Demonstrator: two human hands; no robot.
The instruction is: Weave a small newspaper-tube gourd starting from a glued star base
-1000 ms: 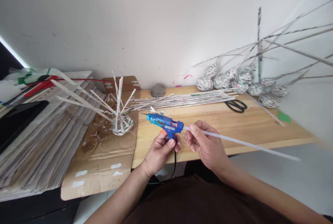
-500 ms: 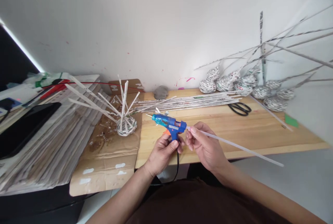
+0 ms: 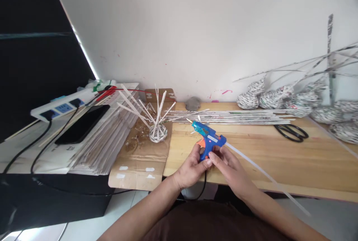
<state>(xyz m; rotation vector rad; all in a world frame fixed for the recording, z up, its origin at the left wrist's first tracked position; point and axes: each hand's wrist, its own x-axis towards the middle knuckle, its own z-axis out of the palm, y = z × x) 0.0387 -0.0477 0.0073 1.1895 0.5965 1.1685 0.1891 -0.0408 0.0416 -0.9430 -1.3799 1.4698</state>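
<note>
A blue hot glue gun (image 3: 212, 141) with an orange trigger is held over the table's front, its nozzle pointing up and left. My left hand (image 3: 192, 164) is wrapped round its handle from the left. From the right, my right hand (image 3: 231, 164) closes on the same handle, thumb at its lower end and fingers partly hidden behind. A long translucent glue stick (image 3: 263, 170) runs out of the gun's back, bending down to the right past my right hand. Left of the nozzle, a small woven paper base (image 3: 158, 133) with upright paper strips sits on cardboard (image 3: 134, 177).
Rolled paper sticks (image 3: 235, 116) lie along the wooden table (image 3: 251, 140). Black-handled scissors (image 3: 292, 132) and woven paper gourd shapes (image 3: 248, 97) are at the right. Leftward are a paper stack (image 3: 103, 151), a phone (image 3: 84, 124) and a power strip (image 3: 63, 106) with cables.
My right hand has let go of the glue stick and moved onto the gun's handle. The gun now tilts more upward. The view has turned left, bringing the power strip into sight.
</note>
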